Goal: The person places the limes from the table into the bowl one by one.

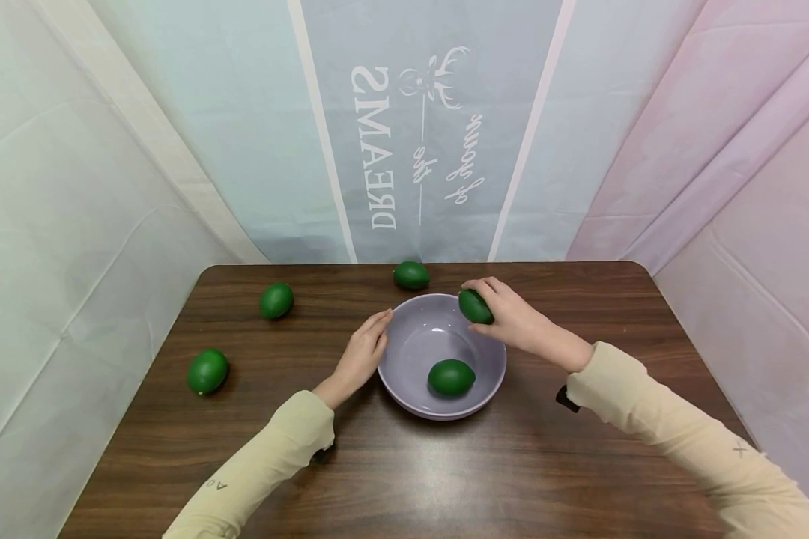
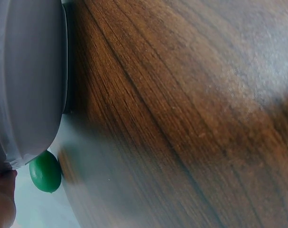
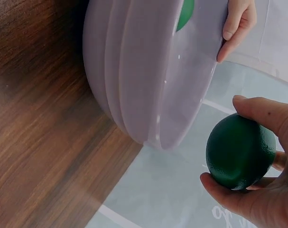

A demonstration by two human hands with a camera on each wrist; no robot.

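A lavender bowl (image 1: 411,337) stands on the brown table, with one green lime (image 1: 452,377) lying inside it. My right hand (image 1: 508,314) grips another lime (image 1: 475,307) above the bowl's right rim. In the right wrist view, the thumb and fingers curl round that lime (image 3: 238,152), which is apart from the bowl (image 3: 134,71). With fairly straight fingers, my left hand (image 1: 360,355) rests against the bowl's left rim. The left wrist view shows mostly the bowl's outer side (image 2: 27,80) and little of the hand.
One lime (image 1: 411,275) lies just behind the bowl, near the table's back edge. Two more limes, one farther back (image 1: 276,301) and one nearer (image 1: 207,371), lie on the left of the wooden table (image 1: 438,479). Pale cloth panels (image 1: 243,135) enclose the back and sides.
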